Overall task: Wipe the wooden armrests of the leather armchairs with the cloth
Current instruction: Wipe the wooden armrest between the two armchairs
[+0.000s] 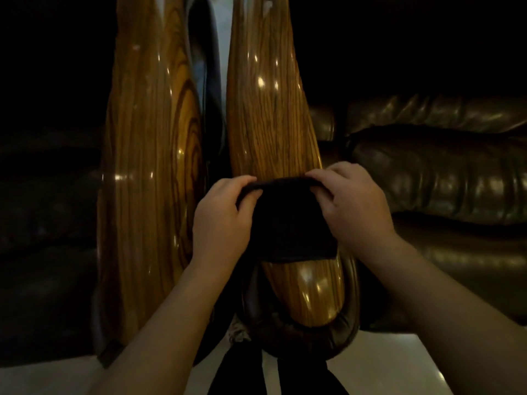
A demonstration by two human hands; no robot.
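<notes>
Both the left hand [219,215] and right hand [356,206] pinch the dark cloth [288,223] draped over the right armrest [271,115], apparently mid-wipe, leaving the left armrest [148,166] seemingly pending.

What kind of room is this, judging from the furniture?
Probably a living room or lounge: two glossy wooden armrests stand side by side, padded dark leather armchair cushions lie to the right, and the pale floor looks polished.

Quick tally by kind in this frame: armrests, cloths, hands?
Wooden armrests: 2 (left armrest, right armrest)
Dark cloths: 1 (cloth, draped over the right armrest)
Hands: 2 (left hand, right hand, both pinching the cloth's far edge)
Total: 5
</notes>
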